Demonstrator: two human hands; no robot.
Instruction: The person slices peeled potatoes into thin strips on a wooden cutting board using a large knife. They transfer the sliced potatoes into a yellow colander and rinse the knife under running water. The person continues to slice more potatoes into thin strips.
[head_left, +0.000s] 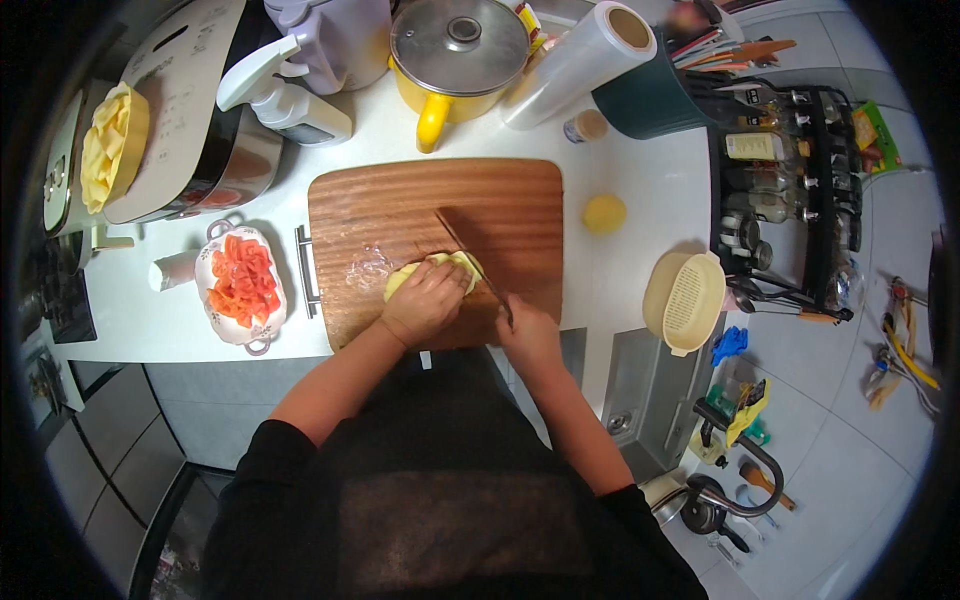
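Observation:
A wooden cutting board (420, 191) with a metal handle on its left side lies in front of me. My left hand (429, 291) presses down on a pale yellow piece of food, probably peeled potato (470, 264), and covers most of it. My right hand (529, 334) grips a kitchen knife (469, 251) by its handle. The blade slants up and to the left, right against the food's right end. A wet patch (369, 268) glistens on the wood to the left of the food.
An oval dish (232, 330) of cut tomato stands left of the board. A yellow pot (435, 116) with a glass lid, a spray bottle (304, 112) and a plastic wrap roll (570, 71) line the back. Rightward are a round yellow item (604, 214), a beige basket (660, 289) and the sink (637, 382).

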